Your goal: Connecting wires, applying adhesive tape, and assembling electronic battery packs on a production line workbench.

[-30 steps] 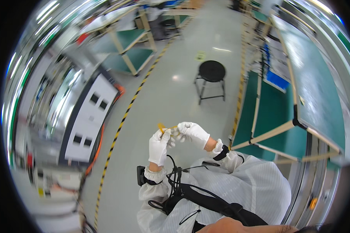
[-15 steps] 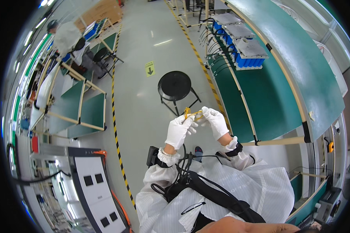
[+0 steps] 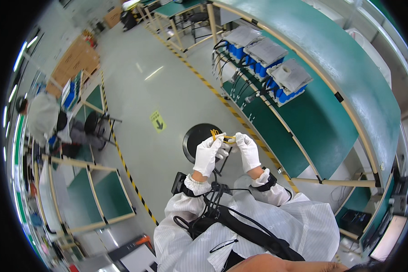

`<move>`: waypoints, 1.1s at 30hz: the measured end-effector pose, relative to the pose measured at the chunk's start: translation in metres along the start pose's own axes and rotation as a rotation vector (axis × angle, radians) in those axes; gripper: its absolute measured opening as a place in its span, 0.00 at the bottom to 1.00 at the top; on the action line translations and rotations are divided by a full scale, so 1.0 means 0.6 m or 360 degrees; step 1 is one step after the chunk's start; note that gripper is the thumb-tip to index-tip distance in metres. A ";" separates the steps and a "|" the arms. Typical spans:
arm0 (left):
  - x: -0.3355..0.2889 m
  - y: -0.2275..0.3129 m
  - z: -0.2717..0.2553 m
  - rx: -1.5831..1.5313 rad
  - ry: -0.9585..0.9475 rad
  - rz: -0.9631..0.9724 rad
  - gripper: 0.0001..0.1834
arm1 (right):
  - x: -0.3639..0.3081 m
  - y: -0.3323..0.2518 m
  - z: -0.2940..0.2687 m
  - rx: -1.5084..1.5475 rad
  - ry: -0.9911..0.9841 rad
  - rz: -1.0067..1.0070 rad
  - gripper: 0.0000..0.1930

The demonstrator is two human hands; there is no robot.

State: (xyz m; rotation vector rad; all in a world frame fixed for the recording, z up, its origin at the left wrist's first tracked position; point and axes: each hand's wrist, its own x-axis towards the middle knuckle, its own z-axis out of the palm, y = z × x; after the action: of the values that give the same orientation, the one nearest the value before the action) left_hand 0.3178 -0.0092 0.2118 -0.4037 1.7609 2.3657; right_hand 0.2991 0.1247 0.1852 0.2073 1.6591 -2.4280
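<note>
In front of my chest I hold a small bundle of thin yellow looped strands (image 3: pixel 215 133); whether they are bands or wires I cannot tell. My left hand (image 3: pixel 207 155), in a white glove, is closed with the bundle pinched between thumb and fingers, and loops stick up above it. White-gloved too, my right hand (image 3: pixel 248 153) pinches a yellow length that stretches across from the left hand. Both hands are raised over the floor, partly covering a round black stool (image 3: pixel 192 139) beyond them.
To the right stands a green-topped bench (image 3: pixel 344 77); its lower shelf (image 3: pixel 324 136) bears several blue blocks (image 3: pixel 285 94) with grey tops and hanging black cables. Yellow-black tape (image 3: pixel 118 149) edges the aisle. A person (image 3: pixel 44 115) works by a bench at far left.
My view has swung to the right and moved forward, bringing the stool closer beneath my hands. My hands have drawn slightly apart, both still gripping the yellow strands.
</note>
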 end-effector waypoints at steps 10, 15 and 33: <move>0.277 0.041 0.037 0.0196 -0.0443 -0.0263 0.14 | 0.217 -0.031 -0.041 0.0120 0.0473 0.0020 0.11; 0.401 0.068 0.094 0.0325 -0.0530 -0.0316 0.13 | 0.340 -0.080 -0.071 0.0188 0.0468 0.0197 0.10; 0.627 0.126 0.158 0.0846 -0.0631 -0.0105 0.12 | 0.536 -0.117 -0.070 0.0763 0.0814 0.0222 0.11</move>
State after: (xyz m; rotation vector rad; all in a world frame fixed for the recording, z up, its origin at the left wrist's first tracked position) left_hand -0.0724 0.0486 0.1893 0.0785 2.0201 1.6807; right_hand -0.0299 0.1631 0.1618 1.0492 1.1126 -2.7674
